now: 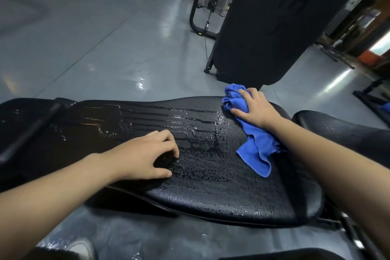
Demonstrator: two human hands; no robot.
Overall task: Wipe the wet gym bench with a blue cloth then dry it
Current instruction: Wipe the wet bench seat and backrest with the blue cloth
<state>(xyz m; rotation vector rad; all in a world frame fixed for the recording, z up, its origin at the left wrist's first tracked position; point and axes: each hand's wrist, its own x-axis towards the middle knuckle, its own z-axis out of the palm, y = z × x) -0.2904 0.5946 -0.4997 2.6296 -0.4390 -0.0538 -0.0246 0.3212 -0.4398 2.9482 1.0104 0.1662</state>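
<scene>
The black padded gym bench (211, 186) runs across the view, its surface covered with water beads and streaks. A bunched blue cloth (256, 143) lies on the bench's far right part, one end trailing toward me. My right hand (256, 107) presses down on the cloth's bunched far end, fingers and thumb curled round it. My left hand (147, 154) rests on the wet pad near the middle, fingertips bent and touching the surface, holding nothing.
A second black pad (346, 129) adjoins on the right. A large black upright machine (270, 27) stands just behind the bench. The grey floor (95, 38) shows a wet patch beyond the bench. My shoe (81, 248) is at the bottom left.
</scene>
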